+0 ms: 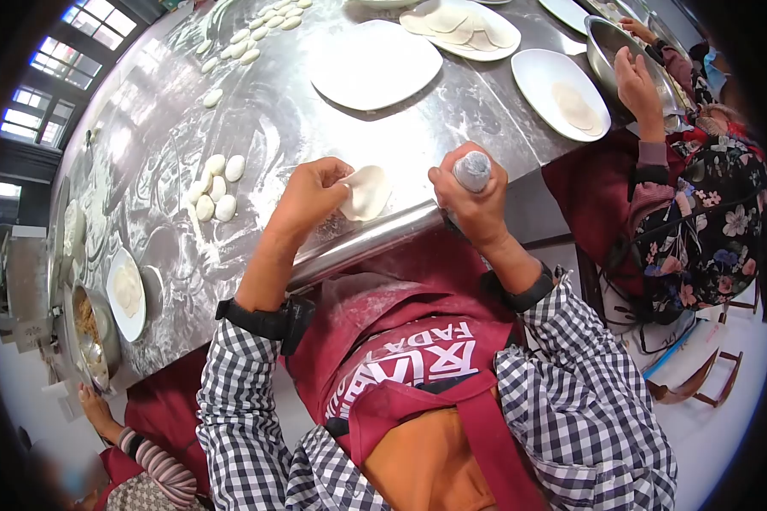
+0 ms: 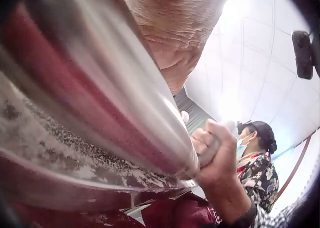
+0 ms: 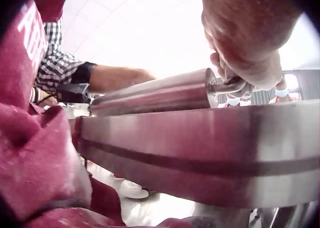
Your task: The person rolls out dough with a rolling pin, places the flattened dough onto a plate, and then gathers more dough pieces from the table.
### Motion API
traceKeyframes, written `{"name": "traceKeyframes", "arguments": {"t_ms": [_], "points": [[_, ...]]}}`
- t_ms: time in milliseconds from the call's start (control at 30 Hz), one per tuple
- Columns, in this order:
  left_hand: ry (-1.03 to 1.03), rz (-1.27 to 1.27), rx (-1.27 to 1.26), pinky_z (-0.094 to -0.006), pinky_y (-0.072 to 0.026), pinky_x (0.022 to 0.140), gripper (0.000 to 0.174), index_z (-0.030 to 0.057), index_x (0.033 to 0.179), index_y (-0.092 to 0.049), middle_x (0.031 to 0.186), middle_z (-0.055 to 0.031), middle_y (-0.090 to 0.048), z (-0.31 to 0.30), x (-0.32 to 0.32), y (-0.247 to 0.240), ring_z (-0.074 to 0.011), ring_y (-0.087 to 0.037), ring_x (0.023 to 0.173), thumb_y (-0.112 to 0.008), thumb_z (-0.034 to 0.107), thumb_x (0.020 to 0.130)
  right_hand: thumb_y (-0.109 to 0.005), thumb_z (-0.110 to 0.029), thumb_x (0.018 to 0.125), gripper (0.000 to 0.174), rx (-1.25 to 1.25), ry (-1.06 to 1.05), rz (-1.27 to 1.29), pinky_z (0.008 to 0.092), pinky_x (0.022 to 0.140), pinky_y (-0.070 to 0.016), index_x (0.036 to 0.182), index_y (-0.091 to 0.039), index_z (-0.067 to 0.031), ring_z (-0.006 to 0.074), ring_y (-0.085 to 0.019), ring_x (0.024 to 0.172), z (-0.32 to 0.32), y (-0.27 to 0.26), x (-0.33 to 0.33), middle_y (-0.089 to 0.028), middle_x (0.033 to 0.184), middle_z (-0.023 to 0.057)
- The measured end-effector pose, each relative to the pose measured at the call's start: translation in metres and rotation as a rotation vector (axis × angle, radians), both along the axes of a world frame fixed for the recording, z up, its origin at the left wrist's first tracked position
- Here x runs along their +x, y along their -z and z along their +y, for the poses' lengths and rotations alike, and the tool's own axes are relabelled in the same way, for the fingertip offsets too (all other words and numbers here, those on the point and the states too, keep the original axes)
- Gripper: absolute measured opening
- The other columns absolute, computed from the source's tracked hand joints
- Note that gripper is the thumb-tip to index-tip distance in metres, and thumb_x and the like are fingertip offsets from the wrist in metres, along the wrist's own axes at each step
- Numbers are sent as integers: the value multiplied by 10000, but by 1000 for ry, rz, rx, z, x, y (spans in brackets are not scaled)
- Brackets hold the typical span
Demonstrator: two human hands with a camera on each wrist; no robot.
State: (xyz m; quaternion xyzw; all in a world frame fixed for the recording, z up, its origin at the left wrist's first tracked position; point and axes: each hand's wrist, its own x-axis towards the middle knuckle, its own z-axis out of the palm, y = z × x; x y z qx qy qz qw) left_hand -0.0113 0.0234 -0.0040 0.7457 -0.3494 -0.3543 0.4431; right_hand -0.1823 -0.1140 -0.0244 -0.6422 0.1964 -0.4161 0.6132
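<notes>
My left hand [image 1: 311, 194] pinches the left edge of a thin round dough wrapper [image 1: 369, 194] near the table's front edge. Just in front of me lies a thick metal rolling pin [image 1: 375, 235], along that edge. Its right end carries a metal shaft [image 3: 229, 87], seen in the right wrist view. My right hand [image 1: 477, 204] is wrapped round the pin's handle [image 1: 472, 172], whose floury, rounded end sticks up out of the fist. In the left wrist view the pin [image 2: 150, 103] runs from close by toward the right fist [image 2: 217, 148]; the left fingertips are hidden.
Several dough pieces [image 1: 216, 187] sit on the floury steel table [image 1: 264, 128] to the left. Beyond the wrapper stands a white plate [image 1: 375, 64]; another plate [image 1: 537, 72] at right holds a wrapper. People work on both sides, near metal bowls [image 1: 609, 47].
</notes>
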Motion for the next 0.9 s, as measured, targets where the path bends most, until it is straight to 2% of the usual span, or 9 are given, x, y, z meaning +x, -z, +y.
{"name": "traceKeyframes", "arguments": {"t_ms": [67,167,300,433,467,667,767,800,900], "points": [[59,-76,11,-273,-457,609,203,-46,867,-632,697,-92,-624,-3,1,1,-129,-573,664,-572,62,706,-682,-81,697,202,-5,17,-8,249,506,-405,646,-492,-38,75,-465,526,-1,-2,9,-503,570,2],[26,-265,15,-270,-456,593,189,-19,862,-645,686,-94,-628,-19,-2,-4,-138,-581,632,-574,69,711,-676,-108,711,167,-78,9,-32,262,524,-414,695,-528,-31,72,-485,569,-17,-5,50,-523,598,8],[-34,-243,25,-272,-452,557,172,2,848,-659,645,-89,-625,-29,10,3,-136,-568,555,-619,99,711,-682,-122,709,166,-83,-40,-49,264,533,-421,722,-546,-28,76,-492,582,-24,-11,75,-545,625,13],[-114,-186,26,-250,-454,606,176,-6,872,-664,730,-86,-645,-22,12,4,-119,-585,655,-625,82,725,-697,-98,683,195,-71,-59,15,274,513,-418,691,-516,-25,95,-482,545,-20,-2,41,-530,601,21],[-132,-103,35,-240,-452,636,190,-10,895,-662,762,-76,-647,-19,11,0,-113,-581,702,-624,83,734,-695,-92,681,199,-71,-47,15,276,510,-417,685,-507,-27,103,-478,533,-16,0,30,-521,592,22],[-103,33,-86,-245,-458,637,194,3,910,-663,748,-71,-645,-18,10,11,-113,-580,680,-614,105,752,-693,-77,678,221,-77,18,-26,276,503,-412,665,-477,-35,108,-459,518,-5,-3,21,-482,567,21],[-5,-237,90,-273,-468,637,193,23,906,-666,730,-86,-650,-20,-6,-4,-145,-603,667,-602,128,758,-693,-74,682,222,-70,11,-45,275,498,-406,664,-476,-34,97,-453,523,-9,0,30,-484,568,20],[7,-339,112,-304,-474,644,207,38,903,-665,717,-106,-648,-21,-11,-6,-189,-624,674,-613,160,744,-693,-73,683,222,-64,5,-49,274,496,-403,662,-475,-34,94,-451,524,-11,0,34,-484,568,18],[47,-488,145,-322,-478,658,229,34,896,-667,740,-124,-653,-25,-14,-3,-225,-633,682,-623,179,725,-692,-68,686,221,-50,-3,-51,269,493,-398,655,-476,-33,92,-451,524,-14,7,39,-489,570,16]]}}
